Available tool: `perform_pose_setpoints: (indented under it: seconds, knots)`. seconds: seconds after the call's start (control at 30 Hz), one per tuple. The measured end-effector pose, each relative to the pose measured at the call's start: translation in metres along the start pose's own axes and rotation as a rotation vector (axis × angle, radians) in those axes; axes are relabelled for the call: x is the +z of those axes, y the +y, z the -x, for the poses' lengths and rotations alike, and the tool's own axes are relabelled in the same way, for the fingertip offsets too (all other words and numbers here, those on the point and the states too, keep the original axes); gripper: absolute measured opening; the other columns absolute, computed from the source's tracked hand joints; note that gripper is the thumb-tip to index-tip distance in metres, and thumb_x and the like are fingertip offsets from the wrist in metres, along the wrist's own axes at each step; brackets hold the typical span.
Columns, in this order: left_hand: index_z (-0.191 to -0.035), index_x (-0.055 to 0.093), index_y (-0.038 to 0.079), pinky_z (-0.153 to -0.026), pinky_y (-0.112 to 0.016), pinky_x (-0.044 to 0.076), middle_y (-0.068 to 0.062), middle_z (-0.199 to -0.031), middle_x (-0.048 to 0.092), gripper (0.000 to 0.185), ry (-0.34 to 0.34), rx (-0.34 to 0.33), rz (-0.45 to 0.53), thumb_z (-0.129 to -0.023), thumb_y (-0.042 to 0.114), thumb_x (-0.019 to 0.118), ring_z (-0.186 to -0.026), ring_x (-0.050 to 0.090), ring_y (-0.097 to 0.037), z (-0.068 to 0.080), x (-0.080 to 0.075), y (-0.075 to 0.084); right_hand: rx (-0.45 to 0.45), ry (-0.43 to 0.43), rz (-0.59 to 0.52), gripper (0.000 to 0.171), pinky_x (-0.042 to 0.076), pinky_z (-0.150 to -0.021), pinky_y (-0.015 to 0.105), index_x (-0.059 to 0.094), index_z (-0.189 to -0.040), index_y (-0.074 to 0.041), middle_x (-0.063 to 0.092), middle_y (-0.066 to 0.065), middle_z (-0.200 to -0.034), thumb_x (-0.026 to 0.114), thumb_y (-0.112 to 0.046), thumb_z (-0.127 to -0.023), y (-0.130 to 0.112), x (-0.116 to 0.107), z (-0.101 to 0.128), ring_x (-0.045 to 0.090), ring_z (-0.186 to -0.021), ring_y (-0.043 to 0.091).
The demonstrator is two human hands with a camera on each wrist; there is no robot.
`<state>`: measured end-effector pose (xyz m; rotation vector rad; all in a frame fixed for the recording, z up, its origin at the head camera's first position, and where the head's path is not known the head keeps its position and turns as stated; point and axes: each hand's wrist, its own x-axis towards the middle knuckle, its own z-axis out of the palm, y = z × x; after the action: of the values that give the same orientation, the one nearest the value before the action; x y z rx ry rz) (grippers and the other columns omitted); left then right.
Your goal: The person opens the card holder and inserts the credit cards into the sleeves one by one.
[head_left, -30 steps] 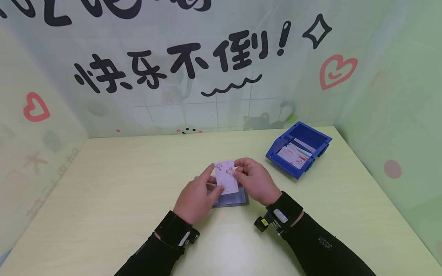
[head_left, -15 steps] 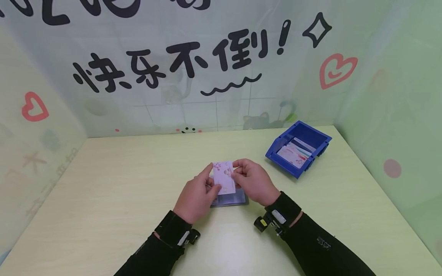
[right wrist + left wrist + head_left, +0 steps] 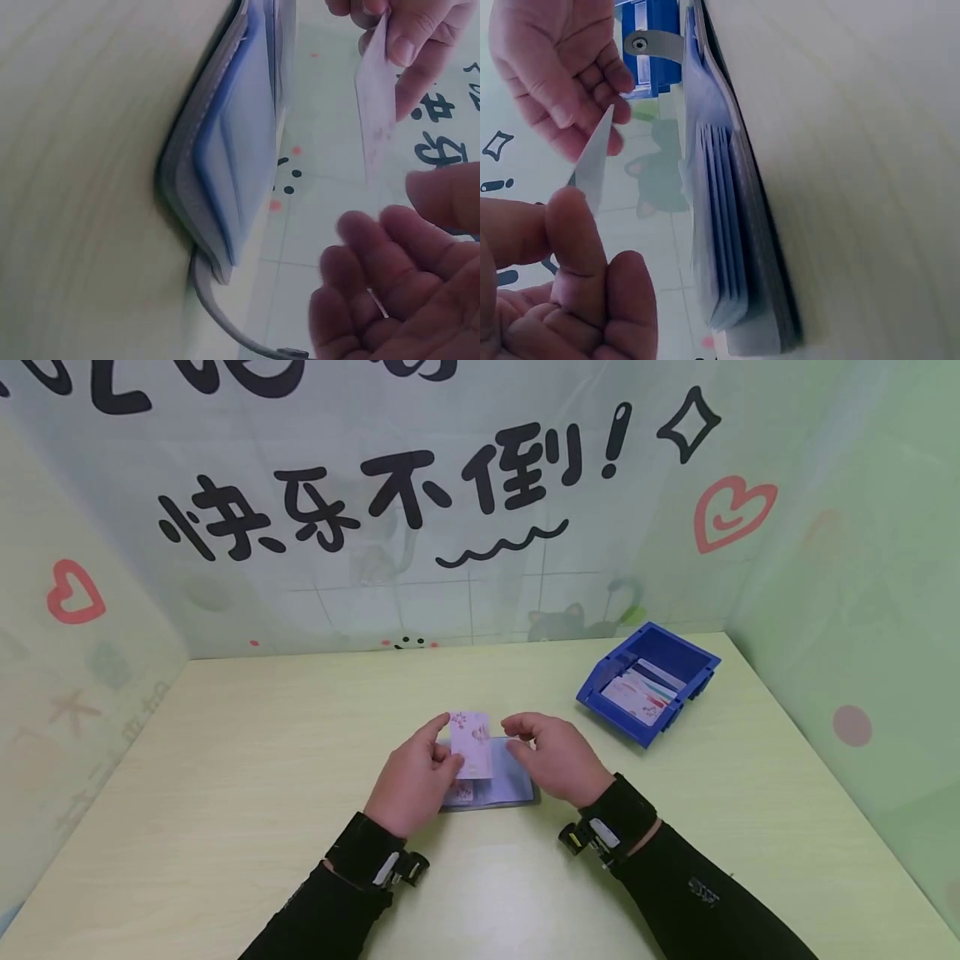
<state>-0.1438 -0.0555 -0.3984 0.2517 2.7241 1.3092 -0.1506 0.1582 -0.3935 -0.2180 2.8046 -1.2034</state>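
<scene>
My left hand (image 3: 411, 785) pinches a pale pink card (image 3: 472, 746) with a flower print between thumb and fingers. The card is held up over an opened card holder (image 3: 513, 777) with clear sleeves, which lies on the table. Several cards or sleeves stack up in one side of the holder, as the left wrist view shows, and a strap (image 3: 664, 45) with a snap button sticks out from its edge. My right hand (image 3: 558, 758) hovers at the holder's right side, fingers loosely bent, holding nothing. A gap separates it from the card in the right wrist view (image 3: 379, 97).
A blue plastic bin (image 3: 686, 653) stands at the back right of the table (image 3: 300, 735), with several printed cards (image 3: 637, 695) inside. Printed panels (image 3: 360, 610) with lettering and hearts enclose the table at the back and both sides.
The right hand has let go of the card and moved slightly apart from it. The left hand has carried the card a little to the left, uncovering more of the card holder.
</scene>
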Motion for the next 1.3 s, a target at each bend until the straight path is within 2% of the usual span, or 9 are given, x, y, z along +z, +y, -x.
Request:
perform_pose_setpoints:
  seconds: [0.1, 0.27, 0.4, 0.67, 1.0, 1.3]
  knots:
    - [-0.159, 0.043, 0.009, -0.067, -0.030, 0.048, -0.001, -0.084, 0.067, 0.061, 0.007, -0.016, -0.028, -0.103, 0.016, 0.068, -0.070, 0.061, -0.014, -0.001, -0.003, -0.002, 0.026, -0.069, 0.070, 0.037, 0.051, -0.110, 0.049, 0.067, -0.139, -0.007, 0.070, 0.007, -0.140, 0.066, -0.019, -0.104, 0.003, 0.000, -0.001, 0.064, -0.130, 0.026]
    - [-0.155, 0.050, 0.009, -0.059, -0.028, 0.042, -0.002, -0.080, 0.060, 0.054, 0.013, -0.031, -0.067, -0.103, 0.015, 0.066, -0.067, 0.056, -0.015, -0.002, -0.006, -0.003, 0.052, -0.161, 0.167, 0.043, 0.052, -0.107, 0.045, 0.064, -0.143, -0.008, 0.067, 0.008, -0.144, 0.068, -0.022, -0.103, 0.005, 0.002, -0.001, 0.064, -0.119, 0.020]
    - [-0.154, 0.052, 0.008, -0.057, -0.027, 0.039, -0.002, -0.081, 0.058, 0.052, 0.000, -0.034, -0.087, -0.103, 0.014, 0.065, -0.066, 0.053, -0.015, -0.001, -0.007, -0.004, 0.058, -0.198, 0.203, 0.045, 0.051, -0.109, 0.044, 0.063, -0.145, -0.007, 0.065, 0.008, -0.146, 0.069, -0.023, -0.103, 0.006, 0.003, -0.001, 0.063, -0.124, 0.019]
    - [-0.149, 0.058, 0.008, -0.058, -0.027, 0.041, -0.004, -0.089, 0.064, 0.046, -0.001, -0.043, -0.147, -0.104, 0.015, 0.063, -0.067, 0.057, -0.016, 0.001, -0.004, -0.006, 0.063, -0.220, 0.252, 0.044, 0.049, -0.113, 0.047, 0.063, -0.145, -0.007, 0.065, 0.008, -0.147, 0.066, -0.022, -0.104, 0.007, 0.004, -0.001, 0.063, -0.129, 0.022]
    - [-0.146, 0.062, 0.008, -0.062, -0.028, 0.044, -0.006, -0.098, 0.069, 0.042, 0.001, -0.053, -0.202, -0.104, 0.016, 0.065, -0.075, 0.060, -0.017, 0.001, 0.000, -0.006, 0.065, -0.218, 0.272, 0.043, 0.051, -0.110, 0.046, 0.063, -0.145, -0.007, 0.066, 0.006, -0.145, 0.065, -0.022, -0.105, 0.006, 0.003, 0.000, 0.063, -0.116, 0.021]
    - [-0.143, 0.065, 0.009, -0.065, -0.028, 0.044, -0.005, -0.099, 0.069, 0.040, -0.005, -0.021, -0.233, -0.104, 0.016, 0.065, -0.078, 0.059, -0.017, -0.001, 0.005, -0.008, 0.068, -0.216, 0.277, 0.042, 0.049, -0.113, 0.048, 0.063, -0.144, -0.007, 0.066, 0.007, -0.146, 0.064, -0.022, -0.105, 0.008, 0.003, -0.001, 0.063, -0.122, 0.022]
